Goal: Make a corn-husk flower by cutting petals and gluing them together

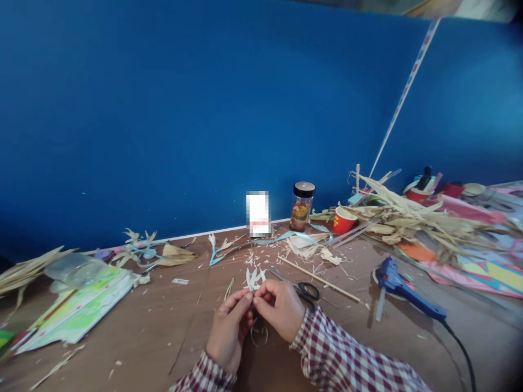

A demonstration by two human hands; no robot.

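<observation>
A small white flower (255, 279) with pointed petals stands up from between my fingertips. My left hand (232, 325) pinches its base from the left, thumb against fingers. On the other side my right hand (281, 306) is closed too, its thumb and forefinger meeting at the same base. Below the hands a thin green strand (259, 335) hangs in a loop. Black-handled scissors (308, 292) lie just behind my right hand, blades pointing left. White shavings (255, 255) are scattered behind the flower.
A lidded jar (301, 208), a red cup (344, 220) and a blurred white object (259, 213) stand near the blue wall. Dried husks (400, 215) pile up at right, behind a blue glue gun (404, 288). A thin stick (321, 279) lies behind the scissors. Painted paper (81, 310) lies left.
</observation>
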